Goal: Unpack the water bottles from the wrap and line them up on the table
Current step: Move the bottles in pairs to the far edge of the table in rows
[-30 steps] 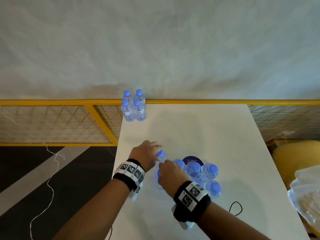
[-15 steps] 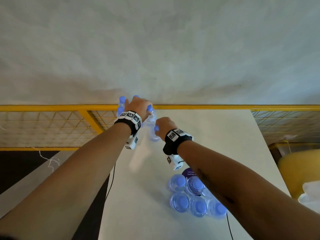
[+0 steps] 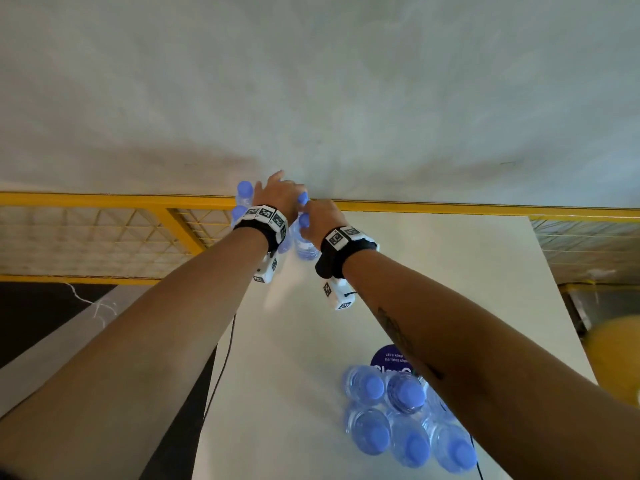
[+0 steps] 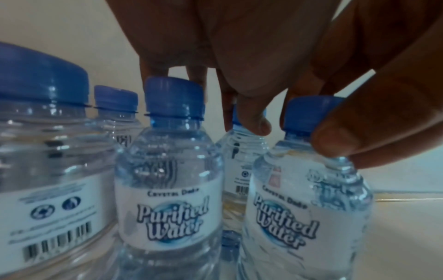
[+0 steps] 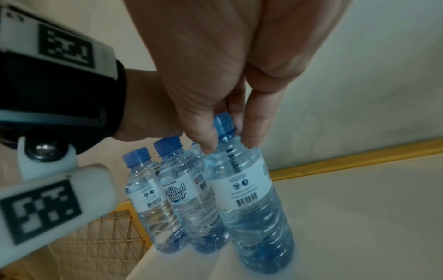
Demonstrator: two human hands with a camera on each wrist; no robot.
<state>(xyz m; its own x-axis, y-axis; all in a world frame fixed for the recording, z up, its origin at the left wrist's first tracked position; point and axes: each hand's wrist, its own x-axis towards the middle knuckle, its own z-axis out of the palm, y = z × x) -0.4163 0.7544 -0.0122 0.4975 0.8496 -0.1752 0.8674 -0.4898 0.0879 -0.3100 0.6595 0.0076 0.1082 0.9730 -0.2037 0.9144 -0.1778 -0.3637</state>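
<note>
Several clear blue-capped water bottles (image 3: 244,195) stand grouped at the far left corner of the white table (image 3: 450,271). My left hand (image 3: 277,199) reaches among them and pinches the neck of one bottle (image 4: 307,199) between thumb (image 4: 335,144) and fingers. My right hand (image 3: 320,221) pinches the cap of another bottle (image 5: 239,189), which is upright at the group's right side with its base at the tabletop. Several more bottles (image 3: 398,410) stand bunched at the near end, partly hidden by my right forearm. I cannot make out the wrap.
A yellow rail with wire mesh (image 3: 104,202) runs along the table's far and left sides below a grey wall. A purple round sticker (image 3: 388,358) lies by the near bottles. A black cable (image 3: 225,358) hangs off the left edge. A yellow object (image 3: 613,358) sits at right.
Both hands lifted a bottle each from the near bunch and carried them to the far left corner. They now hold those bottles low beside the standing group.
</note>
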